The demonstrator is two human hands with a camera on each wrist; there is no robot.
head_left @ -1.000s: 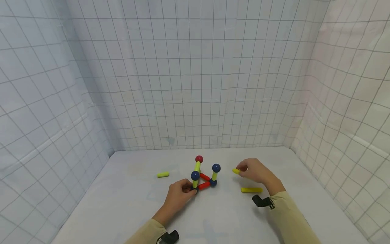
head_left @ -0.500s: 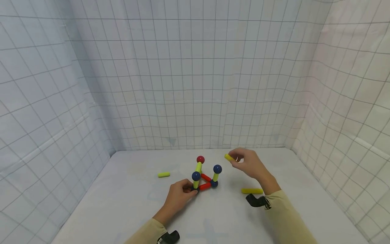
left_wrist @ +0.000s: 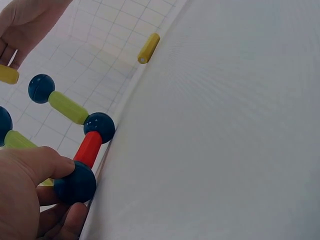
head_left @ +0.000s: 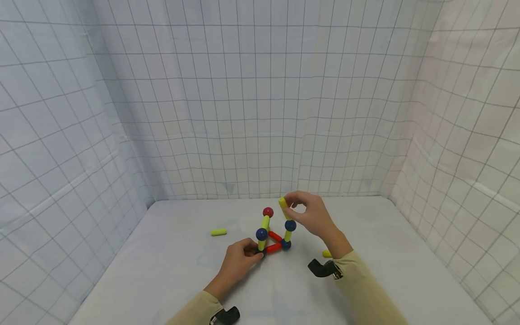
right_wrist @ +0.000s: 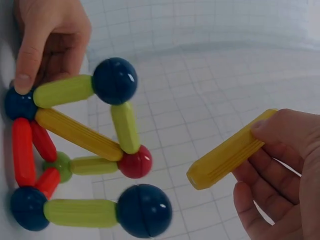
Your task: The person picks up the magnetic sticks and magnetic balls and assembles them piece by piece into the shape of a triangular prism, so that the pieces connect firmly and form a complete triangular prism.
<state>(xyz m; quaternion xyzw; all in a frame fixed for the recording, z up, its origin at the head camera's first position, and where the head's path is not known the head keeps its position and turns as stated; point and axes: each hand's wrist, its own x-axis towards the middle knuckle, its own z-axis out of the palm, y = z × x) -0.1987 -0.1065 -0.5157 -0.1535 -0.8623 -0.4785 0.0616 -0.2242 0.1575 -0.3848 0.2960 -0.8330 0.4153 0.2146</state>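
A frame of magnetic balls and rods stands on the table. My left hand (head_left: 239, 262) pinches the dark blue ball (left_wrist: 75, 184) at its near left base corner. Red rods (right_wrist: 23, 152) make up the base; light green rods (right_wrist: 80, 213) rise from it. Up top are a red ball (right_wrist: 136, 161) and two blue balls, while a yellow rod (right_wrist: 80, 134) runs diagonally. My right hand (head_left: 310, 214) holds another yellow rod (right_wrist: 227, 152) between thumb and fingers. Its lower end is above the right top blue ball (right_wrist: 144, 211), with a gap between them in the right wrist view.
A loose light green rod (head_left: 218, 232) lies on the white table (head_left: 162, 271) left of the frame. One more yellow rod (head_left: 327, 254) lies to the right, partly hidden by my right wrist. Gridded white cloth walls (head_left: 252, 113) enclose the back and sides.
My right hand has lifted the yellow rod off the right side and moved it left, tilting it more upright over the right top blue ball. My left hand stays in place.
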